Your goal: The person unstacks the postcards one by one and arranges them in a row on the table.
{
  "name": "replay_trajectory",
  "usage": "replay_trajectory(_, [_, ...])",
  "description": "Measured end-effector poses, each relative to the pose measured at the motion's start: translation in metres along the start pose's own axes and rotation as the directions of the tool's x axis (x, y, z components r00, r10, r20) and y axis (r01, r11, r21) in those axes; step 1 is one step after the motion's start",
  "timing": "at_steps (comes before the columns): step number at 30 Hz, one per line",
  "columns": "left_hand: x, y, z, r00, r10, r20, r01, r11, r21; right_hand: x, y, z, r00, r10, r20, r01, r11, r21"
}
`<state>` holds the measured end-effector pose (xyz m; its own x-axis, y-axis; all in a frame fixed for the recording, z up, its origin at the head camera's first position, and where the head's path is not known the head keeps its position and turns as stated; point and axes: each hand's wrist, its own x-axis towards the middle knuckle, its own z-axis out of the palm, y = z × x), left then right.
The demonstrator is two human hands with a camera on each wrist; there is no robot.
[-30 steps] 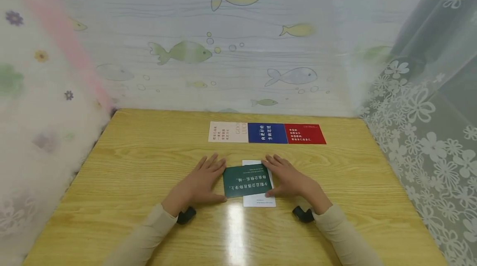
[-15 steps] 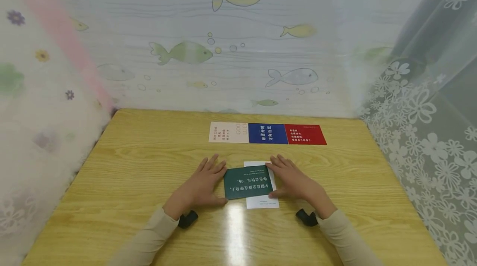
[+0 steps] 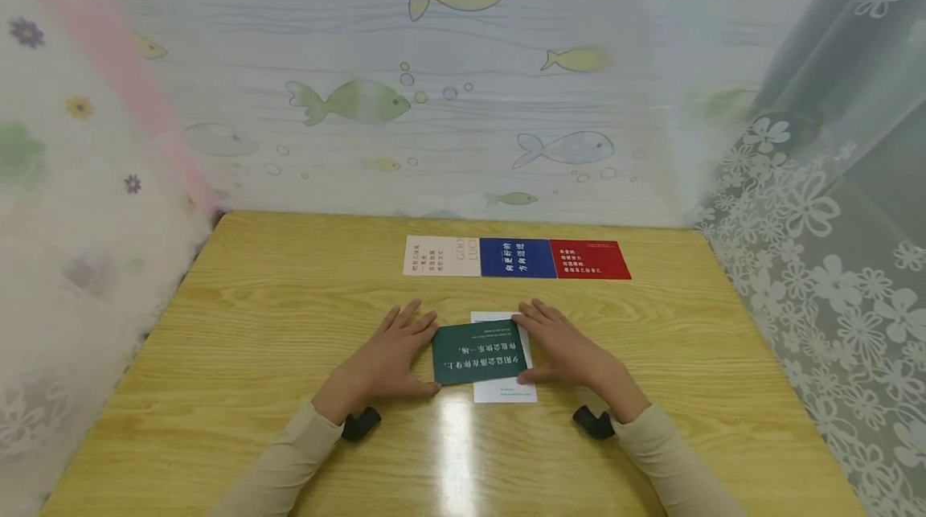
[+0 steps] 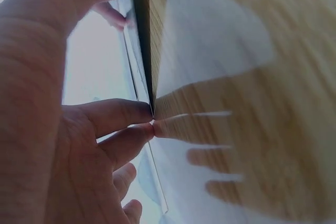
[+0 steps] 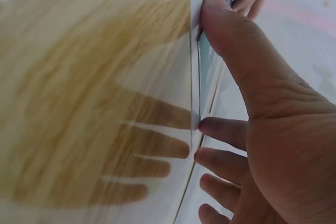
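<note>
A dark green card point(image 3: 473, 356) with white lettering, upside down to me, lies slightly tilted across an upright white card point(image 3: 504, 393). The white card shows above and below it. My left hand point(image 3: 379, 356) lies with fingers spread at the green card's left edge, thumb and index fingertip touching its corners. Opposite, my right hand point(image 3: 567, 352) has its fingers extended, with index fingertip and thumb at the cards' right side. In the right wrist view the thumb point(image 5: 218, 11) rests along the cards' edge. The wrist views show the cards nearly edge-on, so exact finger contact is hard to tell.
Behind the hands, a cream card point(image 3: 441, 256), a blue card point(image 3: 518, 257) and a red card point(image 3: 590, 259) form a side-by-side row on the wooden table point(image 3: 289, 276). A fish-patterned curtain point(image 3: 463, 99) borders the table's back; lace fabric point(image 3: 832, 276) hangs at right.
The white card and my right hand have shifted very slightly right relative to the back row. The green card and my left hand stay nearly still.
</note>
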<state>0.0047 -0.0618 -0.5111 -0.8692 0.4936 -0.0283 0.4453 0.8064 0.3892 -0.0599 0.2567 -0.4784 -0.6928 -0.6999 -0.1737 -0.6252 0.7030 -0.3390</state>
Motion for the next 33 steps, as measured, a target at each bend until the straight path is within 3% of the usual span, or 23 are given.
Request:
replay_trajectory(10, [-0.001,0.003,0.000,0.999,-0.032,-0.001,0.032,0.999,0.003,0.000,0.002,0.002,1.000,0.014,0.001,-0.014,1.000,-0.009])
replay_trajectory(19, [0.004,-0.002,-0.001,0.994,-0.081,-0.073,0.077,0.995,-0.058,0.000,-0.001,0.001,1.000,0.022,-0.008,-0.022,1.000,0.004])
replay_trajectory(26, [0.011,-0.007,-0.003,0.997,-0.067,-0.041,0.066,0.997,-0.029,0.000,-0.002,0.001,0.999,0.034,-0.004,-0.034,0.999,0.000])
replay_trajectory(33, [0.018,-0.009,-0.003,0.997,-0.078,-0.024,0.076,0.995,-0.068,0.001,-0.001,0.002,0.999,0.040,0.000,-0.040,0.999,0.003])
